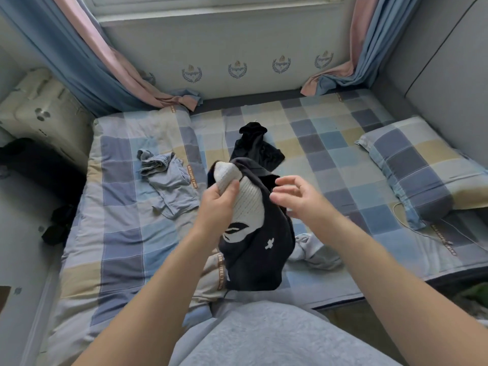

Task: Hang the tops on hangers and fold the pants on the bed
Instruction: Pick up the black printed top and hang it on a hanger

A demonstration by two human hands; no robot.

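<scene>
My left hand [217, 204] grips the white upper part of a dark navy and white top [257, 249] and holds it up over the bed, its lower part hanging down. To the right of the top, my right hand [295, 196] hovers with fingers loosely spread, holding nothing. A black garment [254, 147] lies crumpled behind the top on the checked bed [330, 143]. Light blue pants [169, 183] lie bunched on the bed's left side. Another light blue garment [314, 253] lies just right of the hanging top.
A checked pillow [420, 167] lies at the right with a thin white cable [412, 228] by it. Blue and pink curtains [87, 62] hang at both back corners. Dark clothes [56, 228] lie on the floor at the left beside a cream appliance [39, 114].
</scene>
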